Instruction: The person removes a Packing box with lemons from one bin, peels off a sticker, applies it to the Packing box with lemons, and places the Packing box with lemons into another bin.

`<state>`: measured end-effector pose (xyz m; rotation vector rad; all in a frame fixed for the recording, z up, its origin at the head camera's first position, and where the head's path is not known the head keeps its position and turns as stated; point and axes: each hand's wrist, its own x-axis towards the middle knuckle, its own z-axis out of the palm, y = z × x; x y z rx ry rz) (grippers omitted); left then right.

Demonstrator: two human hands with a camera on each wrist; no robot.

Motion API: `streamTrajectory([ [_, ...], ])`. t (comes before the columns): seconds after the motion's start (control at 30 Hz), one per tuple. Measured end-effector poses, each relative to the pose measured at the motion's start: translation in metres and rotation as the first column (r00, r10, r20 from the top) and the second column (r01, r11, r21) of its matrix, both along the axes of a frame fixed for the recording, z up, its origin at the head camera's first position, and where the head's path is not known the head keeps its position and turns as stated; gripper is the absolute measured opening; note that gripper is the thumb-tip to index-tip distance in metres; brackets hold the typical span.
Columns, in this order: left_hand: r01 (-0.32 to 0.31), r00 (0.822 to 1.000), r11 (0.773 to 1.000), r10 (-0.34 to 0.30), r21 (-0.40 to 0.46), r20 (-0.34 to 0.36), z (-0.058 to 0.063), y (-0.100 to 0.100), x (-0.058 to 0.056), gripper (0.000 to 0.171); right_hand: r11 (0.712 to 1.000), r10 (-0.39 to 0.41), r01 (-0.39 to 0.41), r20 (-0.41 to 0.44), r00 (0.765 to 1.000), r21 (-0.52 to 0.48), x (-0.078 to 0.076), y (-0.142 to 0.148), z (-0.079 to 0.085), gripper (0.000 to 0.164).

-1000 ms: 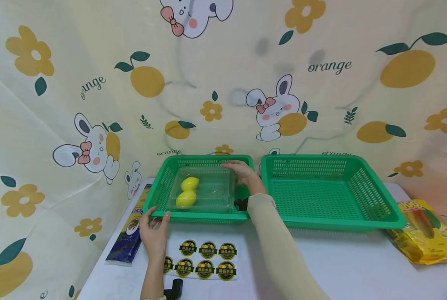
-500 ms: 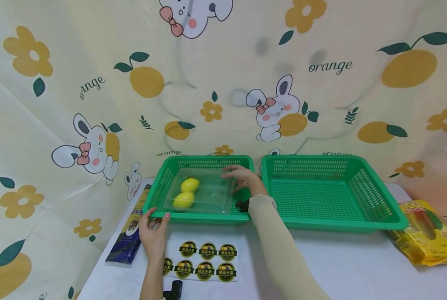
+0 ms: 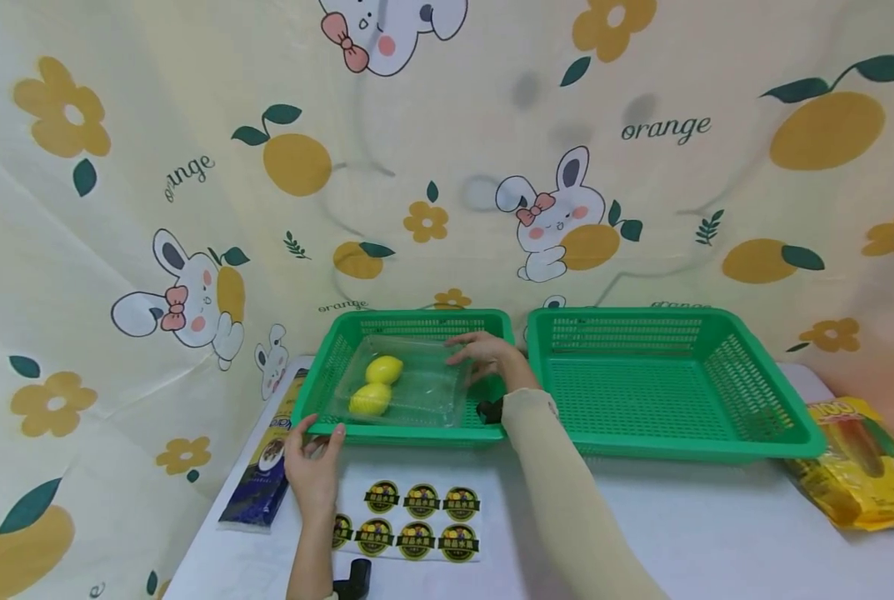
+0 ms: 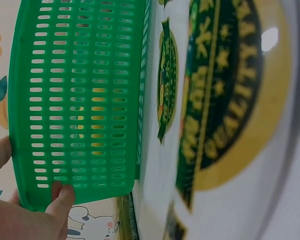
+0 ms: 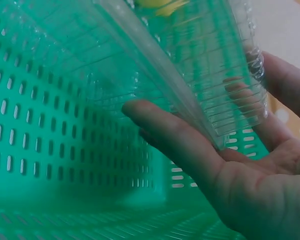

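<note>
The left hand (image 3: 314, 472) grips the basket (image 3: 417, 434) by its near left corner; the right hand (image 3: 494, 358) grips the clear box (image 3: 427, 390) inside.

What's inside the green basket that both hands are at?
A clear container with two lemons inside, gripped by the right hand. In the head view, that hand covers some of the right side of the basket.

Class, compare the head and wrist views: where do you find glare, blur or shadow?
Head view: fairly crisp, with a soft shadow on the white table beside the right sleeve; left wrist view: nearest sticker soft, with a white glare spot; right wrist view: pale highlights on the clear container.
</note>
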<state>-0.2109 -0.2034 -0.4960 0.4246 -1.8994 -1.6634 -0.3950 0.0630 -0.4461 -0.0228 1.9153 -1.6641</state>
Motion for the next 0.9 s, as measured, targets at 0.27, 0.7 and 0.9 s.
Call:
streamTrajectory([
  [0.27, -0.017, 1.000, 1.000, 0.016, -0.009, -0.010, -0.001, 0.000, -0.004, 0.045, 1.000, -0.002, 0.001, -0.028, 1.000, -0.023, -0.001, 0.003, 0.006, 0.051],
  [0.7, -0.005, 1.000, 1.000, 0.005, -0.010, -0.013, 0.000, 0.001, 0.000, 0.046, 0.993, -0.077, 0.071, -0.071, 0.994, -0.095, 0.006, 0.008, 0.053, 0.051],
  [0.9, 0.006, 1.000, 1.000, -0.006, -0.017, 0.004, 0.000, 0.002, 0.002, 0.047, 0.995, -0.043, 0.036, -0.076, 0.996, -0.090, 0.021, 0.028, 0.082, 0.055],
])
